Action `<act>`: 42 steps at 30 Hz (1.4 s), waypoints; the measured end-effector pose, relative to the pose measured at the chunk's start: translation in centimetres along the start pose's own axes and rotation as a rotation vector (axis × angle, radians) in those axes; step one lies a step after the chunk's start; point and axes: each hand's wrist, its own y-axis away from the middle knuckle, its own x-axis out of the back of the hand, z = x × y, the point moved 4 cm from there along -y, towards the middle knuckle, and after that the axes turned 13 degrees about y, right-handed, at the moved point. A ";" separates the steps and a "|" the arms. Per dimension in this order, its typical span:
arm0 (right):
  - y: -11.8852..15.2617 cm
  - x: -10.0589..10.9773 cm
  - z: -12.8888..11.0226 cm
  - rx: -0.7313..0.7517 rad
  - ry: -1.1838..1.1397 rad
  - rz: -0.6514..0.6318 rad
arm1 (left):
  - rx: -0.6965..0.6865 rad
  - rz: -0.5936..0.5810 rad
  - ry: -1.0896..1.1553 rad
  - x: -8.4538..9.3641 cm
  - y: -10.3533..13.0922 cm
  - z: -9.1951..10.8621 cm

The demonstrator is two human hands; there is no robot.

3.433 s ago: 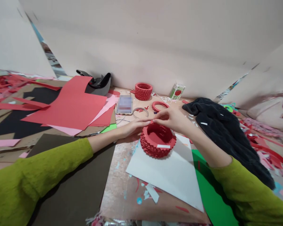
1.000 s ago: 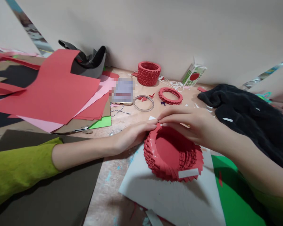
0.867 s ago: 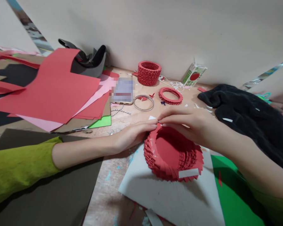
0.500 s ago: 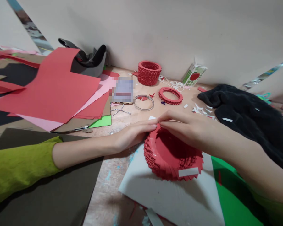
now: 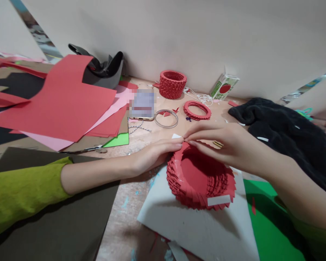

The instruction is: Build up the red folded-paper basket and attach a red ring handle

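A round red basket of folded paper point(image 5: 188, 197) sits on a white board point(image 5: 184, 228), with a pale strip point(image 5: 218, 200) lying on its near rim. My left hand point(image 5: 154, 154) rests along the far left side, its fingers together and closed against the rim. From the right, my right hand point(image 5: 230, 139) arches over the basket, thumb and fingertips pinched at the far rim beside the left fingertips. Exactly what the fingertips pinch there is hidden. A small white paper corner point(image 5: 176, 136) shows just beyond the left fingers.
Behind stand a taller red folded-paper cylinder point(image 5: 172, 87), a red paper ring point(image 5: 197, 110), a roll of tape point(image 5: 166, 119), a phone point(image 5: 142, 104) and a drink carton point(image 5: 225, 87). Red sheets point(image 5: 67, 98) lie left, a black cloth point(image 5: 277, 130) right, green paper point(image 5: 263, 217) near right.
My right hand has lifted and shifted slightly, its fingers more bent, showing more of the basket's inside. My left hand stays almost in place. The view has shifted slightly.
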 end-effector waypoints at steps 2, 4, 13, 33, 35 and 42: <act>0.0 0.3 0.4 -0.048 -0.081 -0.018 | 0.001 -0.008 -0.016 0.0 -0.1 0.1; -0.1 0.4 0.8 -0.122 -0.173 -0.047 | 0.002 -0.008 -0.033 0.0 -0.1 0.1; 0.7 -2.0 2.4 -0.586 -0.751 -0.163 | -0.011 -0.034 -0.034 0.1 0.0 0.0; 1.2 -2.9 2.5 -0.761 -0.913 -0.164 | -0.031 -0.046 0.003 0.3 0.0 -0.4; 1.1 -3.0 2.4 -0.756 -0.902 -0.150 | -0.024 -0.039 0.016 0.3 0.1 -0.4; 1.0 -2.7 2.4 -0.702 -0.822 -0.149 | -0.011 -0.039 0.017 0.2 0.2 -0.4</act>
